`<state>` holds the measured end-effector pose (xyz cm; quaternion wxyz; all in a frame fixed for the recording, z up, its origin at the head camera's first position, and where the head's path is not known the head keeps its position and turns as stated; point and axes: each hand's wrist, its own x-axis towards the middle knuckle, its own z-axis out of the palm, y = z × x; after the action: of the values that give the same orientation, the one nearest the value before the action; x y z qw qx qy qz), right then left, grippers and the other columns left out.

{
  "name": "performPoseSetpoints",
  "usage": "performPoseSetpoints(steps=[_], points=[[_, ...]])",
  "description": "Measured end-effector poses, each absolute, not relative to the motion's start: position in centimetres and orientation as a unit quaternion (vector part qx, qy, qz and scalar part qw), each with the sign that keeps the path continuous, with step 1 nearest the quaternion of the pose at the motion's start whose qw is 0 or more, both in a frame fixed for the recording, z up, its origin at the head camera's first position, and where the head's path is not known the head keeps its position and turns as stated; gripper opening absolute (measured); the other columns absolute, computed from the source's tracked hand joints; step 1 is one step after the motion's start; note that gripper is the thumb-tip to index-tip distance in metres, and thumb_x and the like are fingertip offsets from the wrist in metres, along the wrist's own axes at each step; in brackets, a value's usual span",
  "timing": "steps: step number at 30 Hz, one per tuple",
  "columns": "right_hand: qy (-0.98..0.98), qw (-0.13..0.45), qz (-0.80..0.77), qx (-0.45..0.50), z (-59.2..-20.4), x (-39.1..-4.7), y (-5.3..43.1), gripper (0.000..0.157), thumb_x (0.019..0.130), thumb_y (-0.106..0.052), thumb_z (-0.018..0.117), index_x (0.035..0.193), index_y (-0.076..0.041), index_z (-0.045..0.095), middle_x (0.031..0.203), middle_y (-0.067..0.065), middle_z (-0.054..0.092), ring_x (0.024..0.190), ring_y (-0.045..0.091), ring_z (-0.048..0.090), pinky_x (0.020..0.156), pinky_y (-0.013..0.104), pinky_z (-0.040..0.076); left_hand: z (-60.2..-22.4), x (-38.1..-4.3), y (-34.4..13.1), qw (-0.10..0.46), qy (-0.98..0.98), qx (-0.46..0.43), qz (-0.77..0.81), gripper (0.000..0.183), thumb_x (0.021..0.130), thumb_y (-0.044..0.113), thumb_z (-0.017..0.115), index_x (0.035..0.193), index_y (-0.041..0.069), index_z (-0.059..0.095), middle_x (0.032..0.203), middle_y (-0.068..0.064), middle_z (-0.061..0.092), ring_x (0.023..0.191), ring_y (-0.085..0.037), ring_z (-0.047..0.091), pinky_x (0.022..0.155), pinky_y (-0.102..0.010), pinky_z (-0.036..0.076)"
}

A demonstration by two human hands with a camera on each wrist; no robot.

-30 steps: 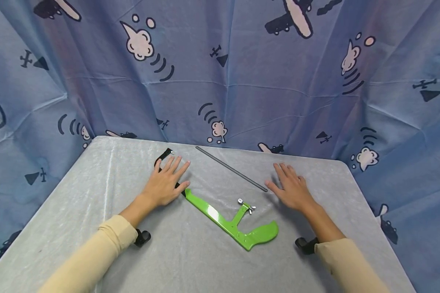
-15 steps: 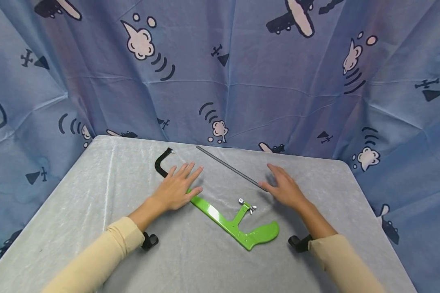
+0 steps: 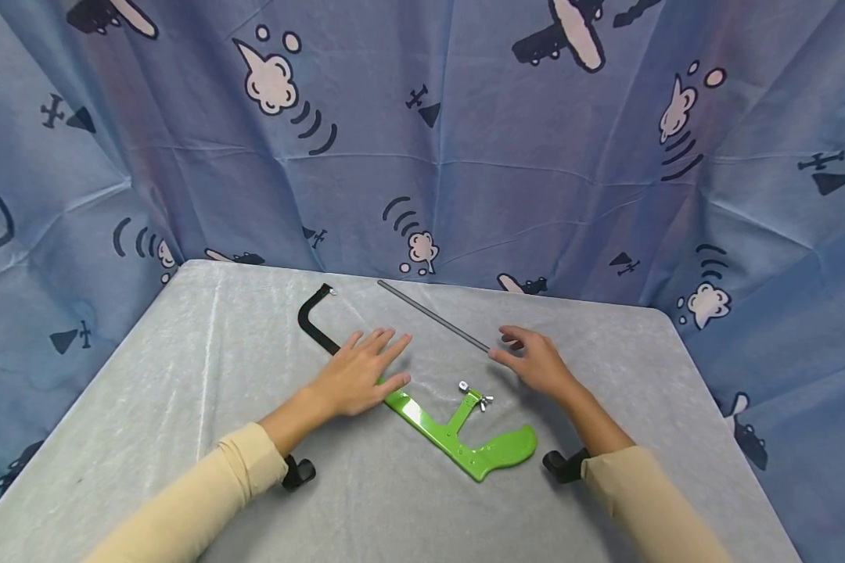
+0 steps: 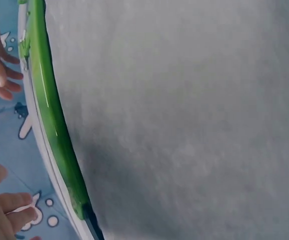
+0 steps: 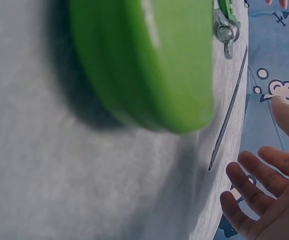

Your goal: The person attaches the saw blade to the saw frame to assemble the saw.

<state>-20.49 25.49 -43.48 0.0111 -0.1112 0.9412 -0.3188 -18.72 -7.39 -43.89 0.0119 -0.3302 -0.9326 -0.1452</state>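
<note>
A hacksaw frame with a green handle and a black bowed front end lies diagonally on the table. A silver wing nut sits on its short arm. My left hand, palm down with fingers spread, is above the middle of the frame and covers part of it. Behind the frame lies a thin grey hacksaw blade. My right hand is at the blade's near end, thumb overlapping it and fingers loosely bent. In the right wrist view, the green handle looms close and that hand's fingers are apart.
The table has a pale grey cloth cover. A blue printed curtain hangs behind its far edge. Black camera mounts are on both wrists beside the beige sleeves.
My left hand has slid right and nearer along the saw frame, uncovering its black front end. My right hand has moved left over the blade's near end, its fingers bending more. Frame and blade stay put.
</note>
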Motion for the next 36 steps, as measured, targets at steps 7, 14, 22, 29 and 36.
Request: performPoseSetpoints(steps=[7, 14, 22, 29, 36], points=[[0.938, 0.013, -0.328, -0.113, -43.7, -21.0, 25.0, 0.057, 0.092, -0.025, 0.072, 0.136, 0.006, 0.054, 0.121, 0.025, 0.065, 0.108, 0.04, 0.063, 0.088, 0.053, 0.05, -43.8, -18.1, -6.5, 0.009, -0.927, -0.347, -0.141, 0.066, 0.102, 0.053, 0.04, 0.155, 0.013, 0.034, 0.151, -0.02, 0.042, 0.142, -0.035, 0.036, 0.114, -0.057, 0.023], [0.939, 0.012, -0.319, -0.125, -44.2, -21.2, 24.7, 0.051, 0.092, -0.022, 0.072, 0.131, 0.008, 0.058, 0.116, 0.025, 0.067, 0.103, 0.039, 0.065, 0.088, 0.052, 0.05, -43.7, -17.6, -5.7, 0.008, -0.921, -0.362, -0.142, 0.066, 0.102, 0.051, 0.043, 0.155, 0.013, 0.034, 0.152, -0.019, 0.042, 0.141, -0.035, 0.037, 0.113, -0.058, 0.025], [0.941, 0.006, -0.313, -0.132, -44.8, -21.6, 24.4, 0.043, 0.09, -0.017, 0.074, 0.123, 0.008, 0.063, 0.106, 0.022, 0.071, 0.096, 0.035, 0.067, 0.086, 0.049, 0.051, -43.7, -16.9, -5.0, 0.008, -0.918, -0.369, -0.143, 0.065, 0.102, 0.05, 0.045, 0.155, 0.014, 0.035, 0.152, -0.018, 0.042, 0.141, -0.033, 0.037, 0.113, -0.056, 0.026], [0.946, 0.002, -0.297, -0.13, -44.8, -22.2, 23.9, 0.035, 0.085, -0.007, 0.076, 0.115, 0.008, 0.067, 0.098, 0.016, 0.071, 0.09, 0.031, 0.067, 0.082, 0.047, 0.051, -43.3, -15.9, -4.0, 0.006, -0.904, -0.4, -0.152, 0.065, 0.102, 0.052, 0.042, 0.154, 0.014, 0.036, 0.15, -0.017, 0.045, 0.139, -0.032, 0.04, 0.112, -0.054, 0.03], [0.953, 0.003, -0.276, -0.127, -44.7, -22.8, 23.5, 0.031, 0.083, 0.002, 0.072, 0.113, 0.007, 0.067, 0.095, 0.015, 0.07, 0.088, 0.029, 0.066, 0.082, 0.047, 0.051, -43.0, -15.2, -3.1, -0.004, -0.897, -0.413, -0.16, 0.064, 0.102, 0.052, 0.042, 0.154, 0.013, 0.037, 0.148, -0.016, 0.047, 0.139, -0.03, 0.042, 0.111, -0.053, 0.031]])
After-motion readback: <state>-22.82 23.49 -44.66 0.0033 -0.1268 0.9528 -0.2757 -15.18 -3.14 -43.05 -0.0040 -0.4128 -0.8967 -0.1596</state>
